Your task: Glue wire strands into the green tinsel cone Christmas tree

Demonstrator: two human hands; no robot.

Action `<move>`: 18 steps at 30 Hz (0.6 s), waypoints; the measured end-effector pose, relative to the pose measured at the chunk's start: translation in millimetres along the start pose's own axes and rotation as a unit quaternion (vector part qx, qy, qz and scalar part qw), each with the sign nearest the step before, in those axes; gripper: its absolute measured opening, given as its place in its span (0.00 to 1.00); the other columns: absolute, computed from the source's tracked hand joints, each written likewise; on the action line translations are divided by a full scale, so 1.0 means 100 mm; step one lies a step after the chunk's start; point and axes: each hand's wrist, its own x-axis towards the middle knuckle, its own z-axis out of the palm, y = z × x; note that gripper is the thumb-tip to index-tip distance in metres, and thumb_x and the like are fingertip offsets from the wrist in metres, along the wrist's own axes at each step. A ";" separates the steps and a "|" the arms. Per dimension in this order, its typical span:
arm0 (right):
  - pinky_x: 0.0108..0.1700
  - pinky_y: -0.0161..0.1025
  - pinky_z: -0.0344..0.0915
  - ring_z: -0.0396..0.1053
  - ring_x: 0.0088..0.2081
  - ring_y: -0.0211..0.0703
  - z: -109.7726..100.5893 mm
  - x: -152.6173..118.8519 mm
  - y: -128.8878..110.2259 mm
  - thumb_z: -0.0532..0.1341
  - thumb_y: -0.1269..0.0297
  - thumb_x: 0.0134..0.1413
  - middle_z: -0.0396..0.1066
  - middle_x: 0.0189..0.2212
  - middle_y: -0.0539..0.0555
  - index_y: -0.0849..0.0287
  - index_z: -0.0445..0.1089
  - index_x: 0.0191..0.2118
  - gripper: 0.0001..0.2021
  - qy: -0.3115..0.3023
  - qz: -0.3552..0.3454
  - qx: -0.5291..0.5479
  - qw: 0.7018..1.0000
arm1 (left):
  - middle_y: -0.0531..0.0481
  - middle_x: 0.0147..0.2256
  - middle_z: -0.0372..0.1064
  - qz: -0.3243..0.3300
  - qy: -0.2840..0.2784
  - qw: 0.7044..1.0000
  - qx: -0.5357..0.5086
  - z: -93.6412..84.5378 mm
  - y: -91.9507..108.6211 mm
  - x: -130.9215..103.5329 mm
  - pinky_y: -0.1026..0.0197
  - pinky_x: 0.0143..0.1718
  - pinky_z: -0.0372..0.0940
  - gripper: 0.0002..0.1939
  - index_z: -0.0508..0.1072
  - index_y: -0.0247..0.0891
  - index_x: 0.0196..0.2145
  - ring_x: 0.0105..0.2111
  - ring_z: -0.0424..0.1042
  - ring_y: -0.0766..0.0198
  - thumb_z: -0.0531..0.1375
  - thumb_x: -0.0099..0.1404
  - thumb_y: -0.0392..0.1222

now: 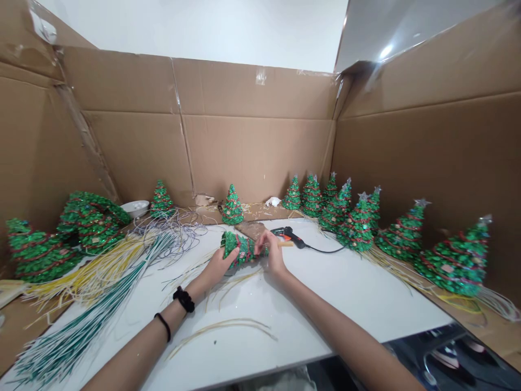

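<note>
A small green tinsel Christmas tree (243, 248) with red garland lies on its side above the white table. My left hand (222, 264) is wrapped round its wide base, thumb on the near side. At the narrow end, my right hand (274, 252) has its fingers bent and pinched against the tree; what is between them is hidden. A thin tan stick (286, 244) shows just right of that hand, and I cannot tell whether it is held. Just beyond lies a black and orange glue gun (293, 237) with its cord running right.
Finished-looking trees (358, 222) with silver stars line the right side; more trees (97, 222) stand left. Bundles of green-white strands (93, 315) and yellow strands (101, 266) spread over the left. A white bowl (135, 208) sits behind. Cardboard walls (260, 146) enclose the table.
</note>
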 end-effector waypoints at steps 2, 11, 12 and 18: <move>0.23 0.33 0.56 0.57 0.16 0.35 -0.01 0.02 0.01 0.47 0.50 0.54 0.60 0.11 0.47 0.56 0.55 0.19 0.19 0.009 0.020 0.021 1.000 | 0.51 0.26 0.65 -0.003 -0.002 1.000 0.005 0.00 0.01 0.00 0.61 0.34 0.60 0.20 0.66 0.35 0.29 0.29 0.62 0.63 0.50 0.59 0.57; 0.24 0.34 0.56 0.58 0.16 0.35 -0.03 0.05 -0.05 0.47 0.46 0.51 0.61 0.11 0.48 0.56 0.56 0.18 0.21 -0.028 0.048 0.019 0.998 | 0.51 0.26 0.66 0.001 -0.005 1.000 0.011 0.00 0.03 -0.01 0.61 0.34 0.60 0.19 0.65 0.36 0.27 0.29 0.62 0.62 0.50 0.59 0.56; 0.24 0.34 0.56 0.58 0.16 0.36 -0.03 0.04 -0.05 0.47 0.45 0.51 0.61 0.11 0.48 0.56 0.57 0.18 0.22 -0.044 0.055 0.009 0.997 | 0.51 0.27 0.67 0.005 -0.012 1.000 0.003 0.00 0.03 -0.01 0.61 0.35 0.61 0.20 0.67 0.36 0.28 0.30 0.63 0.62 0.50 0.59 0.56; 0.24 0.34 0.56 0.59 0.17 0.36 -0.01 0.04 -0.03 0.46 0.43 0.50 0.62 0.12 0.49 0.56 0.56 0.19 0.23 -0.065 0.074 -0.008 0.995 | 0.49 0.28 0.69 0.003 -0.006 1.000 -0.009 -0.01 0.00 -0.01 0.59 0.37 0.62 0.23 0.69 0.34 0.31 0.32 0.66 0.59 0.50 0.59 0.59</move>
